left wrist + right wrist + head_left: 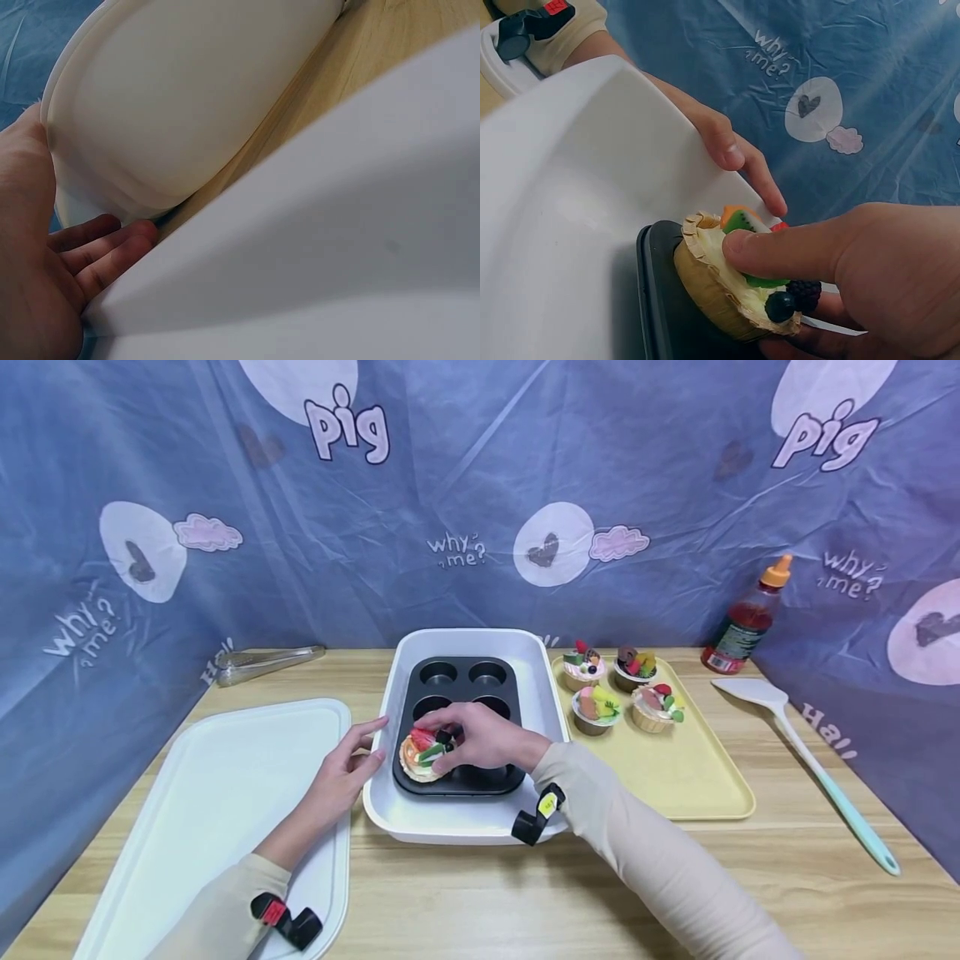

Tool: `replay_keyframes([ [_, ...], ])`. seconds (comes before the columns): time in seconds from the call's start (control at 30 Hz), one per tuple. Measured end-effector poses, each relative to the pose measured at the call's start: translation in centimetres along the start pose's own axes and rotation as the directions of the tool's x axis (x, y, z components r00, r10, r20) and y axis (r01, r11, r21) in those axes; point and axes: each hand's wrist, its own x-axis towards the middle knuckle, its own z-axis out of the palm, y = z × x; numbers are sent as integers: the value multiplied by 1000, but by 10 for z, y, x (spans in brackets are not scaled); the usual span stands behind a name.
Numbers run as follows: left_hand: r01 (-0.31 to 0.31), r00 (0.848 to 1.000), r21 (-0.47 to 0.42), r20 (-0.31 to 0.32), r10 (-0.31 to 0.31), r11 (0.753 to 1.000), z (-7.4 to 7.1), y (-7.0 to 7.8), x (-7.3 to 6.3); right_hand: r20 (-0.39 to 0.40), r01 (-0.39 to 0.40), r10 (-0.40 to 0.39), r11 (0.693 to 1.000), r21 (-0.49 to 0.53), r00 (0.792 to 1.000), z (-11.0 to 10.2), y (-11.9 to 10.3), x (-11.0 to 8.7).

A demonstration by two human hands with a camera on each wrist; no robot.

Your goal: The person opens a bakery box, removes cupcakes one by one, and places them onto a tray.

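Observation:
In the head view, my right hand [483, 737] pinches a fruit tart [420, 758] topped with strawberry, kiwi and dark berries, at the front left cup of a black muffin tin [457, 783]. The right wrist view has the thumb pressing on the topping of the tart [712, 289], with fingers at its far side. Whether the tart's base sits in the cup cannot be told. That tin lies inside a white basin [405, 822]. My left hand [345, 772] holds the basin's left rim, thumb and index finger over the edge, other fingers outside against the wall.
A white tray [225, 793] lies left, with metal tongs [266, 664] behind it. To the right, a yellow tray [675, 781] bears several small tarts [596, 706]. Further right are a red sauce bottle [742, 627] and a white spatula [810, 752] with a turquoise handle. A blue curtain [465, 468] hangs behind.

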Motion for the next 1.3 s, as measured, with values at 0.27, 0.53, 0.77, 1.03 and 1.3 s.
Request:
replay_keyframes([
  [0.27, 10, 1000, 21, 2, -10, 1000, -1, 1, 0, 16, -44, 43, 998, 35, 999, 2, 0, 1],
  [0.53, 12, 1000, 41, 7, -12, 999, -1, 0, 1, 17, -11, 10, 997, 82, 1000, 3, 1, 1],
  [0.77, 10, 1000, 52, 5, -10, 999, -1, -1, 1, 5, -4, 4, 995, 98, 1000, 3, 1, 0],
  [1.03, 13, 1000, 51, 8, -13, 999, -1, -5, 2, -15, -20, 22, 992, 126, 1000, 4, 2, -1],
  [1.3, 13, 1000, 44, 9, -13, 999, -1, -4, 2, -15, -8, 11, 989, 151, 1000, 3, 1, -1],
])
